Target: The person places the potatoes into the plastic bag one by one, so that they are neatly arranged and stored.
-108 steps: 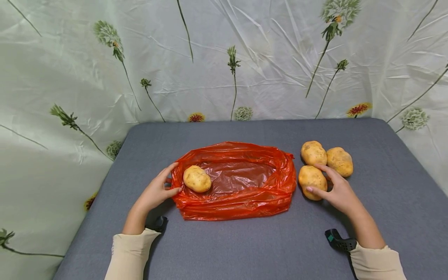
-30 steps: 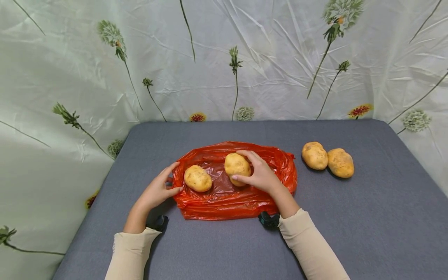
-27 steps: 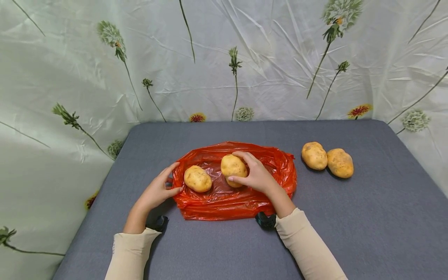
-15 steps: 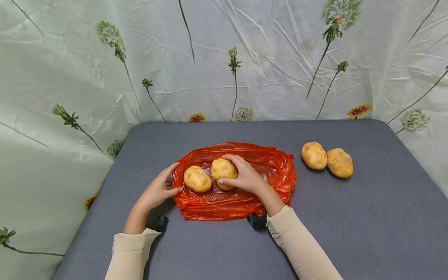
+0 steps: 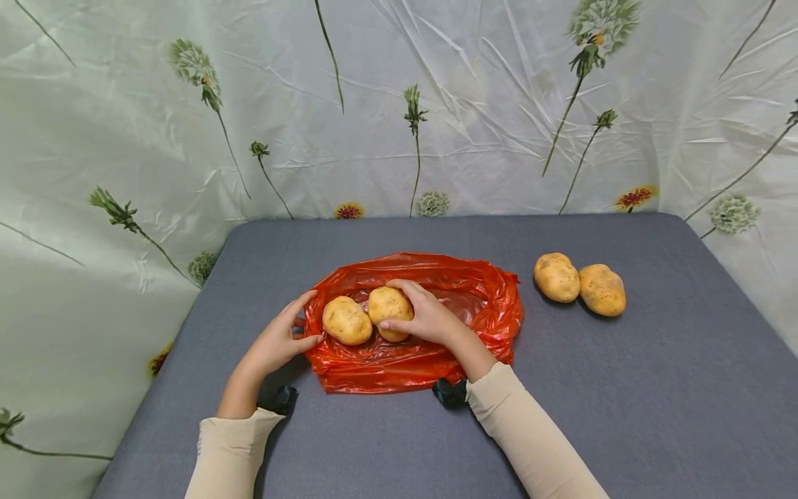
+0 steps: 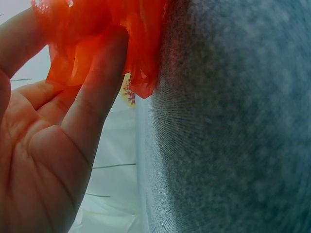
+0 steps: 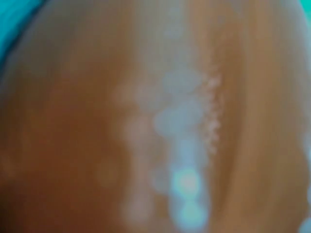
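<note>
A red plastic bag (image 5: 430, 378) lies with its mouth spread wide on the grey surface. At its left end my left hand (image 5: 277, 343) holds the bag's rim; the left wrist view has the thumb (image 6: 95, 90) and fingers on either side of the thin plastic (image 6: 141, 48). Inside the bag's left part sits one potato (image 5: 346, 321). My right hand (image 5: 430, 317) grips a second potato (image 5: 388, 305) from its right side, right up beside the first one, over the bag's opening. The right wrist view is filled by a brown blur.
Two more potatoes (image 5: 557, 277) (image 5: 602, 290) lie side by side on the table (image 5: 636, 388), right of the bag. Behind the table hangs a pale floral sheet (image 5: 486, 138). A dark device is worn at each wrist.
My right hand took the nearest of the three potatoes on the right and carried it left over the bag, then up beside the first potato. The left hand stayed at the rim.
</note>
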`<state>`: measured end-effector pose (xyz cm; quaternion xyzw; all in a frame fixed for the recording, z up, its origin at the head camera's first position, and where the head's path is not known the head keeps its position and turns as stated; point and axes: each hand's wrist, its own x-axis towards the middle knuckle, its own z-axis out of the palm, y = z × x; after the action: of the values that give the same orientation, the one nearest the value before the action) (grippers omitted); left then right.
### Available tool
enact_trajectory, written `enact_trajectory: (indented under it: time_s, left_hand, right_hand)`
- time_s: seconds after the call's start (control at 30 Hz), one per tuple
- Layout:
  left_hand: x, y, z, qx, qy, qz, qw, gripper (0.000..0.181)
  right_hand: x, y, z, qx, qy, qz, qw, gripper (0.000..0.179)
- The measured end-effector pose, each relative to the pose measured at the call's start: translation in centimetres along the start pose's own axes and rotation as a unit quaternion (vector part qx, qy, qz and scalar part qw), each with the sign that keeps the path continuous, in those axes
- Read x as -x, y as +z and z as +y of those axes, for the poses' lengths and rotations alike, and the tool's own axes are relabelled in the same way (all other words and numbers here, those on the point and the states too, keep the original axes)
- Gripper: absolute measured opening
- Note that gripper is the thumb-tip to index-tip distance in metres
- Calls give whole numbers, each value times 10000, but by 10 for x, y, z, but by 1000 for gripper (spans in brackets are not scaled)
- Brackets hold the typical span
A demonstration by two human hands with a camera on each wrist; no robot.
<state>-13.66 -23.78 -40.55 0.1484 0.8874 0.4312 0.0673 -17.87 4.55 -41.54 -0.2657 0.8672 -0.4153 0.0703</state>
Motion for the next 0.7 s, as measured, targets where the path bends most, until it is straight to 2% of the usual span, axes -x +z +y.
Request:
enact_trajectory:
  time_s: [0.1,0.33,0.7]
  left_hand:
    - [1,0,4,-71,-35,22,10000,78]
    - [7,-2,36,-42,-96,29,9999,71]
    - [7,-3,38,-50,-107,16,9999,72]
  right_hand:
    - [0,0,0,42,-16,-94,9999,74]
    - [1,0,0,115,-1,-233,9997,77]
    - [7,-6,-3,187,-59,12,9998,73]
